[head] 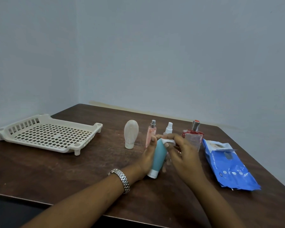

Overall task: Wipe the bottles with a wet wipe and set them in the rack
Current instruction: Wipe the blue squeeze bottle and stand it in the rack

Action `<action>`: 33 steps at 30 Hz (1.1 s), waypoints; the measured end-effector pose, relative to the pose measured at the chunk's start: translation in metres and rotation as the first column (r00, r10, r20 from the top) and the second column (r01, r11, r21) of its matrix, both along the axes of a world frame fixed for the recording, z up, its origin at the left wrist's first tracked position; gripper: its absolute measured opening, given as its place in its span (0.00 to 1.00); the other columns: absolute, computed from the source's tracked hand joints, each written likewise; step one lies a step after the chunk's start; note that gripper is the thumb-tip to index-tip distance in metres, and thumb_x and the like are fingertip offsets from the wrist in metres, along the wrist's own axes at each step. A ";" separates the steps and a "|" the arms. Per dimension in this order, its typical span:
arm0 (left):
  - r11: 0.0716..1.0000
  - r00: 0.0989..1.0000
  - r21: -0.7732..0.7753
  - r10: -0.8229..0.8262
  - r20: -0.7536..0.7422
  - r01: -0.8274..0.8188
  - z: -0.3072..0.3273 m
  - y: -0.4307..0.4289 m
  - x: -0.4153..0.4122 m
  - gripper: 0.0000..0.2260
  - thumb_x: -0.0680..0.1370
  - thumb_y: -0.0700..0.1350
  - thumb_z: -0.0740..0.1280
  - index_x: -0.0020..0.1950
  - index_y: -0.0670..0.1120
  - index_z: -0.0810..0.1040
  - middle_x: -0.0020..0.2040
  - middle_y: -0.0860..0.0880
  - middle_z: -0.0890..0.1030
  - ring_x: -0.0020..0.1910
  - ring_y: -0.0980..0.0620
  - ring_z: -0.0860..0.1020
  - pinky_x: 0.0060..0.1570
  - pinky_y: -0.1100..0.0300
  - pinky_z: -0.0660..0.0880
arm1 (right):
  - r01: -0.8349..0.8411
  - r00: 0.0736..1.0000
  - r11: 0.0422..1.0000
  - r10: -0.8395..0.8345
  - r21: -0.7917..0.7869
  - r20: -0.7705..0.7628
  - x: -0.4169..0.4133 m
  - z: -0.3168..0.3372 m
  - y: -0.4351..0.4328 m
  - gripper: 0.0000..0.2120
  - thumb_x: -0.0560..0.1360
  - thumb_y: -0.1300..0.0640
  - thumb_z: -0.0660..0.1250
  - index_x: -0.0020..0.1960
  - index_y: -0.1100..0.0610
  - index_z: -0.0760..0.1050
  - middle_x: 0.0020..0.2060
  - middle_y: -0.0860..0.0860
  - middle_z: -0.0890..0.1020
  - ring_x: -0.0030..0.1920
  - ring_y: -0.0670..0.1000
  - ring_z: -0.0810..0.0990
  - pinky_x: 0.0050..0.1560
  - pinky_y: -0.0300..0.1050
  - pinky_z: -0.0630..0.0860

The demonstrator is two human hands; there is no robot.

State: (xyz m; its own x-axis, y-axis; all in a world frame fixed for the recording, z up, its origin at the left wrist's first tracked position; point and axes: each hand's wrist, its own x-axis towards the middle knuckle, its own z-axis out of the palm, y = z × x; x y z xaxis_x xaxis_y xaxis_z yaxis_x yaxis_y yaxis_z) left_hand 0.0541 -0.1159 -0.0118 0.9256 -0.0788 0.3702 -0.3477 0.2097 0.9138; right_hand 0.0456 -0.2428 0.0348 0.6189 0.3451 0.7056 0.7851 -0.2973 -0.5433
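**Teal bottle (158, 155) held under a wipe at centre frame**

Teal and soft-looking, the bottle sits just right of centre in the frame, tilted, with its white cap at the lower end and its rounded end pointing up. The left hand (147, 156) grips it from the left side, fingers (153, 139) curled round the body. The right hand (183, 156) pinches a small white wipe (168, 141) in its fingertips and presses it on the bottle's upper end. Whether the cap touches the tabletop (72, 171) cannot be told. A metal watch (122, 179) is on the left wrist.

Behind the hands four more bottles stand in a row: a beige bottle (131, 134) resting on its cap, a slim pink spray bottle (151, 132), a small white spray bottle (169, 128), partly hidden by the hands, and a square red perfume bottle (194, 136) with a silver top. At the left of the frame a cream plastic rack (48, 134) lies on the dark wooden tabletop, with no bottle in it. At the right lies a blue pack of wipes (230, 168), its flap lifted open.
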 end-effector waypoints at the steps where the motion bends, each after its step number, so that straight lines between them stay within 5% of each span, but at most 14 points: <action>1: 1.000 1.000 -0.005 -0.016 -0.015 0.016 0.003 -0.001 -0.002 0.41 0.60 0.81 0.57 0.55 0.49 0.74 0.33 0.44 0.78 0.26 0.49 0.76 0.27 0.59 0.74 | -0.004 1.000 1.000 0.005 -0.024 0.025 0.001 0.001 0.000 0.15 0.76 0.61 0.63 0.48 0.39 0.72 0.44 0.37 0.79 0.48 0.37 0.77 0.46 0.27 0.69; 8: 0.993 0.986 -0.010 -0.121 -0.118 0.121 0.005 -0.001 -0.003 0.57 0.51 0.82 0.59 0.67 0.44 0.60 0.35 0.40 0.81 0.25 0.49 0.79 0.24 0.59 0.76 | 0.045 0.999 0.999 -0.044 0.027 -0.027 0.007 -0.016 -0.029 0.07 0.74 0.59 0.63 0.48 0.49 0.76 0.46 0.45 0.79 0.49 0.43 0.76 0.43 0.33 0.72; 12: 0.996 0.990 0.071 -0.050 -0.133 0.060 0.001 -0.002 -0.001 0.52 0.51 0.83 0.56 0.65 0.52 0.63 0.34 0.39 0.80 0.25 0.48 0.79 0.25 0.58 0.77 | 0.063 0.989 0.992 -0.047 0.112 -0.143 -0.001 -0.033 -0.047 0.12 0.75 0.66 0.65 0.47 0.49 0.74 0.45 0.43 0.79 0.49 0.44 0.77 0.44 0.32 0.73; 16: 0.977 0.985 0.168 0.146 -0.090 -0.130 -0.002 0.000 0.005 0.47 0.49 0.85 0.51 0.57 0.56 0.67 0.29 0.51 0.81 0.28 0.57 0.79 0.29 0.65 0.76 | 0.053 0.967 0.991 -0.019 0.127 -0.254 -0.004 -0.035 -0.053 0.09 0.75 0.66 0.64 0.49 0.52 0.73 0.44 0.41 0.78 0.46 0.41 0.77 0.44 0.32 0.73; 19: 0.954 0.976 0.230 0.210 -0.061 -0.191 -0.004 -0.002 0.008 0.37 0.61 0.81 0.44 0.57 0.58 0.67 0.31 0.51 0.80 0.31 0.57 0.78 0.37 0.63 0.75 | 0.126 0.949 0.986 -0.088 0.106 -0.304 -0.002 -0.031 -0.052 0.03 0.77 0.59 0.63 0.48 0.54 0.76 0.41 0.48 0.80 0.44 0.46 0.78 0.44 0.42 0.74; 21: 0.945 0.973 0.257 0.222 -0.054 -0.201 -0.004 -0.003 0.007 0.28 0.70 0.73 0.40 0.57 0.59 0.66 0.35 0.42 0.76 0.34 0.49 0.75 0.39 0.55 0.73 | 0.194 0.954 0.980 -0.180 0.035 -0.238 0.002 -0.025 -0.050 0.05 0.77 0.58 0.63 0.43 0.55 0.75 0.36 0.49 0.79 0.38 0.46 0.76 0.38 0.35 0.71; 24: 0.911 0.960 0.320 0.280 -0.016 -0.260 -0.004 -0.002 0.006 0.24 0.75 0.67 0.38 0.59 0.58 0.64 0.37 0.41 0.71 0.32 0.47 0.70 0.32 0.59 0.68 | 0.290 0.954 0.951 -0.296 -0.106 -0.047 0.005 -0.011 -0.042 0.06 0.76 0.60 0.64 0.40 0.55 0.75 0.33 0.46 0.76 0.35 0.45 0.73 0.34 0.30 0.65; 30: 0.893 0.953 0.337 0.300 0.047 -0.298 0.000 -0.005 0.002 0.15 0.81 0.56 0.41 0.61 0.56 0.61 0.47 0.41 0.75 0.33 0.54 0.71 0.30 0.65 0.67 | 0.400 0.914 0.788 -0.300 -0.469 0.274 0.008 -0.003 -0.018 0.05 0.72 0.62 0.66 0.45 0.56 0.79 0.42 0.51 0.80 0.43 0.54 0.76 0.42 0.49 0.71; 33: 0.907 0.953 0.304 0.304 0.002 -0.290 -0.002 -0.004 0.003 0.25 0.80 0.60 0.41 0.64 0.46 0.66 0.44 0.48 0.76 0.37 0.52 0.75 0.32 0.71 0.70 | 0.458 0.879 0.682 -0.254 -0.570 0.402 -0.002 -0.008 -0.005 0.08 0.62 0.59 0.74 0.40 0.51 0.80 0.36 0.47 0.80 0.38 0.52 0.79 0.40 0.47 0.74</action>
State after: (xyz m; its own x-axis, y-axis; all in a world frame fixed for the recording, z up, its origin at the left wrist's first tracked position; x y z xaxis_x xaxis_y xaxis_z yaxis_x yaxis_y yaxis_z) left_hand 0.0570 -0.1195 -0.0135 0.9381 0.1025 0.3308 -0.3095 -0.1808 0.9336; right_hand 0.0441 -0.2479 0.0270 0.6109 0.5617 0.5579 0.6247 -0.7749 0.0961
